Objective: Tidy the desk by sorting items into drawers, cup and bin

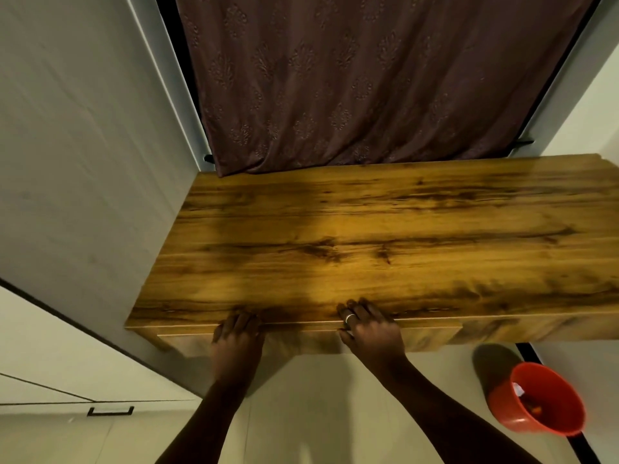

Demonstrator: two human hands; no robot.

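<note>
We press both flat, ungripping palms, left hand (237,333) and right hand (370,326), evenly against the near drawer front (301,339), best pushed squarely home.

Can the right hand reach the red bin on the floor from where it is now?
Probably yes. The right hand rests on the drawer front at the desk edge, holding nothing. The red bin stands on the floor to its right, below the desk, with nothing visible between them.

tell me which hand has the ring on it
The right hand: a silver ring shows on one finger. The left hand is bare.
</note>
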